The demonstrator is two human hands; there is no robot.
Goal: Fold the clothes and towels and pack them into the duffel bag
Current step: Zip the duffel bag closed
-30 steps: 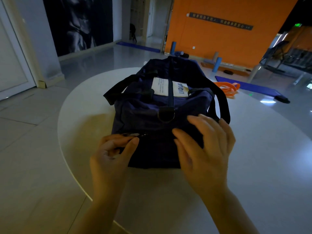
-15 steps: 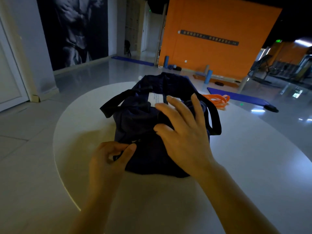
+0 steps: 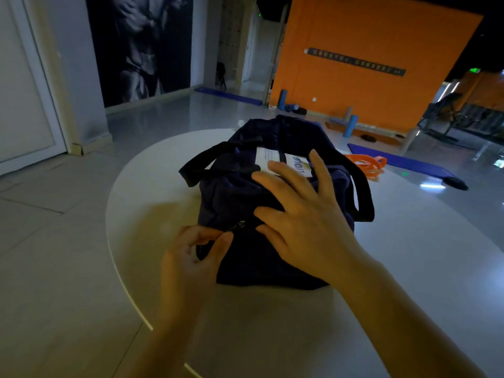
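Observation:
A dark navy duffel bag (image 3: 240,197) with black strap handles stands on a round white table (image 3: 152,214). A white paper tag (image 3: 266,159) lies on its top. My left hand (image 3: 193,257) pinches the zipper pull (image 3: 237,226) at the bag's near end between thumb and fingers. My right hand (image 3: 302,219) lies spread flat over the top of the bag, fingers straight, its fingertips reaching the tag. No clothes or towels show outside the bag.
An orange resistance band (image 3: 365,163) lies on the table behind the bag at the right. Beyond the table are a tiled floor, blue mats (image 3: 403,162), foam rollers (image 3: 351,126) and an orange wall. The table's left edge curves close to my left arm.
My right hand moved from the bag's near end up over its top and spread out there. My left hand kept its pinch on the zipper pull.

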